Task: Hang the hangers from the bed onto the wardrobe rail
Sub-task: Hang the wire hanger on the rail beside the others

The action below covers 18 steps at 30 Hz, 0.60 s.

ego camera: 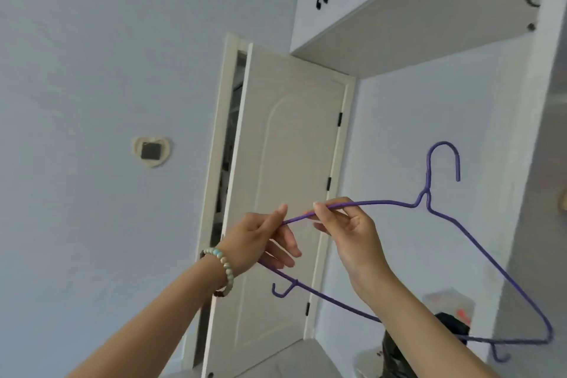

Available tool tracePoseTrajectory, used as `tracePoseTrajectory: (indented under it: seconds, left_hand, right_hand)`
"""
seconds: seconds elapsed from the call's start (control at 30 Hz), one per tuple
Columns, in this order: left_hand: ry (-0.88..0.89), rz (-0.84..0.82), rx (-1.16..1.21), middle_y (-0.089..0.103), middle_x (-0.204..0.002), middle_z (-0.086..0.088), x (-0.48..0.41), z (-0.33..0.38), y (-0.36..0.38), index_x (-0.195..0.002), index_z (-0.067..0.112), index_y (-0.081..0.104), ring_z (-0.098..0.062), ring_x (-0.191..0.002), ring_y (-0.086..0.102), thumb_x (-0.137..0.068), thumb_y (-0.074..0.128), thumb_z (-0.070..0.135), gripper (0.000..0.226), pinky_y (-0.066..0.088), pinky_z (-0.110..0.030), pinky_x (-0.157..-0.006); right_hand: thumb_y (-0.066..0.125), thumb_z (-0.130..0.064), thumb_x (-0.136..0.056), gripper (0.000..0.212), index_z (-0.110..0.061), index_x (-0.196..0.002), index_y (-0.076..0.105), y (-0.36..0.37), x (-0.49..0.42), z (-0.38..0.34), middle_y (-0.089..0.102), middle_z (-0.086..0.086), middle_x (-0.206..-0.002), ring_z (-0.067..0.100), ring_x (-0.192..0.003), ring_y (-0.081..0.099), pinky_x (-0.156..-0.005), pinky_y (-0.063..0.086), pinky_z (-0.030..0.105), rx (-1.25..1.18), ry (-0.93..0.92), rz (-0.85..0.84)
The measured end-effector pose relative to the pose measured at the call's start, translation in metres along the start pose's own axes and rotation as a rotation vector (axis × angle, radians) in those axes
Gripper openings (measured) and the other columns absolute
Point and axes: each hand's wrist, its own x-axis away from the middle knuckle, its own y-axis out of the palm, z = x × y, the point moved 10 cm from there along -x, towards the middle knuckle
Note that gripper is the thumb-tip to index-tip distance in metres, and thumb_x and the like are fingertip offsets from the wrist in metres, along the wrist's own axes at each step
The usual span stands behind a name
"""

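Purple hanger (383,202): left hand (267,239) fingers pinch its corner, right hand (346,233) fingers pinch the wire just beside, hook beyond them.

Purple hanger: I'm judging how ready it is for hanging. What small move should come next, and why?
Probably slide the right hand along the purple hanger toward the neck under its hook. That hand and the left hand both pinch one shoulder wire, far from the hook, and the far end droops. A grip nearer the hook would likely steer it better.
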Motion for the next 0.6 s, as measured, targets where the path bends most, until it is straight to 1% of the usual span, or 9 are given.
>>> tracePoseTrajectory:
  seconds: [0.1, 0.2, 0.27, 0.37, 0.5, 0.6]
  left_hand:
    - [0.063, -0.08, 0.028, 0.063, -0.053, -0.003, -0.026, 0.029, 0.063, -0.058, 0.01, 0.059, -0.013, -0.048, 0.061, -0.095, 0.032, 0.043, 0.057, 0.051, -0.02, -0.052]
    - [0.101, -0.152, 0.053, 0.058, -0.047, -0.002, -0.045, 0.054, 0.128, -0.056, 0.009, 0.056, -0.011, -0.043, 0.056, -0.096, 0.033, 0.041, 0.056, 0.048, -0.018, -0.048]
    - [0.122, -0.194, 0.073, 0.059, -0.047, -0.002, -0.057, 0.068, 0.172, -0.056, 0.009, 0.057, -0.011, -0.043, 0.056, -0.096, 0.033, 0.042, 0.056, 0.047, -0.018, -0.047]
    - [0.129, -0.228, 0.116, 0.06, -0.048, -0.002, -0.074, 0.084, 0.236, -0.056, 0.011, 0.058, -0.012, -0.045, 0.058, -0.096, 0.034, 0.042, 0.056, 0.046, -0.018, -0.048]
    - [0.162, -0.256, 0.166, 0.064, -0.051, -0.004, -0.091, 0.109, 0.314, -0.058, 0.01, 0.061, -0.012, -0.049, 0.061, -0.096, 0.035, 0.041, 0.056, 0.05, -0.018, -0.051]
    - [0.183, -0.275, 0.221, 0.063, -0.051, -0.003, -0.101, 0.126, 0.369, -0.062, 0.006, 0.061, -0.011, -0.047, 0.061, -0.097, 0.035, 0.038, 0.054, 0.052, -0.018, -0.052]
  right_hand:
    - [0.063, -0.021, -0.087, 0.014, -0.007, -0.088, 0.061, -0.066, 0.0, -0.025, 0.075, 0.002, -0.085, 0.008, -0.081, 0.069, -0.069, 0.052, 0.012, 0.009, -0.051, 0.08]
    - [0.062, -0.021, -0.088, 0.014, -0.007, -0.089, 0.06, -0.134, 0.003, -0.043, 0.075, 0.003, -0.086, 0.008, -0.082, 0.069, -0.072, 0.053, 0.015, 0.049, -0.072, 0.156]
    - [0.062, -0.022, -0.088, 0.015, -0.007, -0.091, 0.06, -0.179, 0.004, -0.051, 0.075, 0.003, -0.087, 0.01, -0.085, 0.07, -0.075, 0.055, 0.019, 0.071, -0.071, 0.201]
    - [0.061, -0.018, -0.089, 0.01, -0.009, -0.09, 0.06, -0.246, 0.007, -0.062, 0.076, 0.002, -0.084, 0.011, -0.084, 0.07, -0.075, 0.054, 0.022, 0.075, -0.065, 0.275]
    - [0.061, -0.017, -0.089, 0.006, -0.011, -0.088, 0.061, -0.327, 0.012, -0.078, 0.075, 0.002, -0.082, 0.009, -0.079, 0.07, -0.067, 0.053, 0.017, 0.078, -0.075, 0.368]
    - [0.064, -0.016, -0.087, 0.007, -0.01, -0.089, 0.06, -0.384, 0.015, -0.092, 0.074, 0.003, -0.081, 0.008, -0.075, 0.07, -0.064, 0.053, 0.017, 0.094, -0.106, 0.441]
